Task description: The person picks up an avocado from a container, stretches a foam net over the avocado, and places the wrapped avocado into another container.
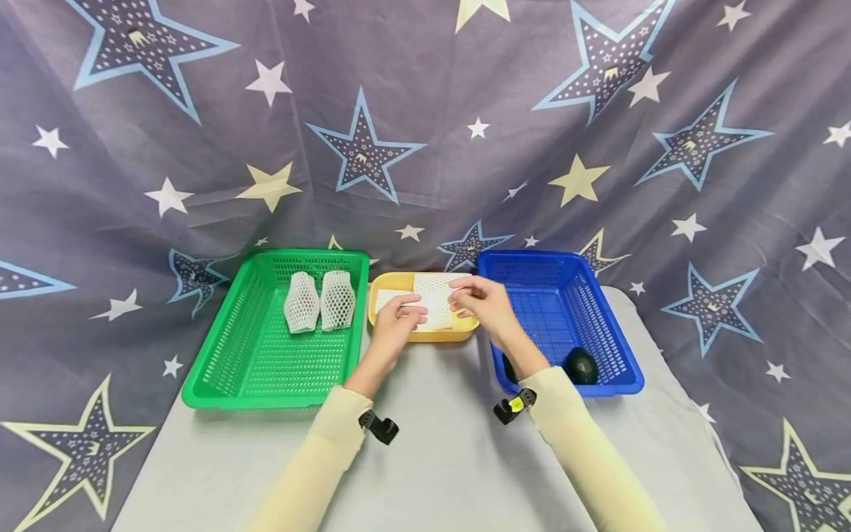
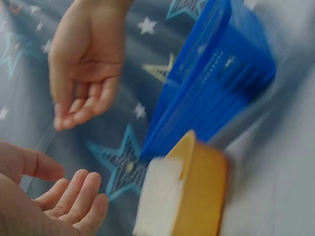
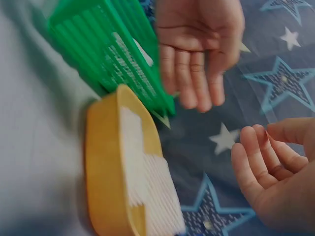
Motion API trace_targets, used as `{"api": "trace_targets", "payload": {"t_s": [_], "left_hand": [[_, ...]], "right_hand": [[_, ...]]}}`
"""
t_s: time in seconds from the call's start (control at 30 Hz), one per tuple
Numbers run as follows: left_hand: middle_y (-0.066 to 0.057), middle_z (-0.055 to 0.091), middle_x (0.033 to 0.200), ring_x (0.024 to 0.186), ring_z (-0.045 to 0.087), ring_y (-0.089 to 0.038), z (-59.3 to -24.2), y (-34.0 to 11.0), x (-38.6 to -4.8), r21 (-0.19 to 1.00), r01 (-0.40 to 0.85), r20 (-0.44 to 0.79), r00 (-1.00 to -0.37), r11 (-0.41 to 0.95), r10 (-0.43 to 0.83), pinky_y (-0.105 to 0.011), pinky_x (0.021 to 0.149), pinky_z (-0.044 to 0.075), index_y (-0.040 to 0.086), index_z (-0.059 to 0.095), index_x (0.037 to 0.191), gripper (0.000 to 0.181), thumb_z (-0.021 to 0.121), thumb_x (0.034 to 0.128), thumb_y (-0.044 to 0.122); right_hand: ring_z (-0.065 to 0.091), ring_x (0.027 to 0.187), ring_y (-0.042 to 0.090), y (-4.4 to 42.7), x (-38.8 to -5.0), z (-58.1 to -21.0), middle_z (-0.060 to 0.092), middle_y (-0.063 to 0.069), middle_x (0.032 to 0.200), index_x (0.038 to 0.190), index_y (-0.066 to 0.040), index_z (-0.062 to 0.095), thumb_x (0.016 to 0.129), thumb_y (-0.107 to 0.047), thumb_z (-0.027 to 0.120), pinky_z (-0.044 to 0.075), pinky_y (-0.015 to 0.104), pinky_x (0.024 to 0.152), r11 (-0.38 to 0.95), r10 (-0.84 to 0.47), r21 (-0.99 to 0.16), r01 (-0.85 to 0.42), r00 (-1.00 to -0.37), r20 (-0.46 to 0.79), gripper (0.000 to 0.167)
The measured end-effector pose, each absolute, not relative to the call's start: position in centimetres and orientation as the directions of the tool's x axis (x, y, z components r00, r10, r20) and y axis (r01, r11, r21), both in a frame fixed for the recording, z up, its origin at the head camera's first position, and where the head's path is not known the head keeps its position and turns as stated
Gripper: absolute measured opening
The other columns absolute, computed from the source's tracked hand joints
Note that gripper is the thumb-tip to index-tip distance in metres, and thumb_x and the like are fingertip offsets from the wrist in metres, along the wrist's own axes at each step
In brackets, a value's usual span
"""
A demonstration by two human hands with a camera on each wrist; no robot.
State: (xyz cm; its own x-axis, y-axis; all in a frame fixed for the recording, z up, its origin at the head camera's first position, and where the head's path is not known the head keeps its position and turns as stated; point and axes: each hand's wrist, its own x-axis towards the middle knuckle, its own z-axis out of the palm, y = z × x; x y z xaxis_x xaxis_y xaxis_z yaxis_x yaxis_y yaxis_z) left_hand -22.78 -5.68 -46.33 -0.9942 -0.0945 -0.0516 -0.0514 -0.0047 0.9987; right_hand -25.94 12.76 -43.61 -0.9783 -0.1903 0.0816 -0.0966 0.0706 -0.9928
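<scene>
A yellow bin (image 1: 465, 334) holds flat white foam net sleeves (image 1: 432, 299), one lying across its back rim. Over its left part hovers my left hand (image 1: 396, 326), fingers loosely bent. My right hand (image 1: 488, 304) is above its right side, thumb and fingers slightly curved. Both wrist views show the left hand (image 3: 199, 54) and right hand (image 2: 88, 64) facing each other, apart and holding nothing. The sleeves (image 2: 160, 196) lie below the hands in the bin (image 3: 106, 167), with no finger touching them there.
On the left, a green basket (image 1: 266, 401) contains two items wrapped in white foam net (image 1: 337, 299). A blue basket (image 1: 621, 355) on the right holds a dark avocado-like fruit (image 1: 581, 366); another dark item is partly hidden by the right forearm. A star-patterned cloth hangs behind.
</scene>
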Motion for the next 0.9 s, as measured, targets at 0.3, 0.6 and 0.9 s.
{"api": "trace_targets", "payload": {"t_s": [0.3, 0.6, 0.9], "left_hand": [[-0.018, 0.073, 0.096, 0.074, 0.062, -0.006, -48.1, 0.3, -21.9, 0.991, -0.13, -0.129, -0.99, -0.022, 0.057, -0.018, 0.07, 0.053, -0.01, 0.06, 0.127, 0.04, 0.058, 0.0874, -0.005], [-0.021, 0.073, 0.107, 0.08, 0.065, -0.017, -50.3, 3.9, -22.4, 0.97, -0.241, -0.242, -0.959, 0.025, 0.149, -0.032, 0.078, 0.06, -0.011, 0.058, 0.131, 0.048, 0.065, 0.0844, -0.002], [-0.022, 0.073, 0.103, 0.078, 0.07, -0.02, -50.7, 5.7, -23.2, 0.946, -0.323, -0.319, -0.941, -0.028, 0.112, -0.045, 0.092, 0.06, -0.012, 0.058, 0.129, 0.048, 0.072, 0.0833, -0.005]], "right_hand": [[0.07, 0.073, 0.009, 17.2, -26.1, -42.4, 0.073, -0.003, 0.087, 0.125, 0.012, 0.063, 0.098, -0.001, 0.063, 0.063, 0.032, 0.072, 0.133, -0.176, -0.984, -0.121, -0.98, 0.097, 0.03], [0.071, 0.08, 0.025, 19.2, -26.1, -42.2, 0.069, 0.031, 0.104, 0.119, 0.009, 0.065, 0.098, -0.004, 0.062, 0.06, 0.026, 0.069, 0.311, -0.247, -0.937, -0.16, -0.965, 0.083, 0.025], [0.068, 0.075, 0.019, 21.2, -27.1, -42.2, 0.073, 0.016, 0.089, 0.112, 0.005, 0.07, 0.096, -0.005, 0.066, 0.056, 0.023, 0.066, 0.555, -0.338, -0.799, -0.232, -0.94, 0.038, 0.019]]}}
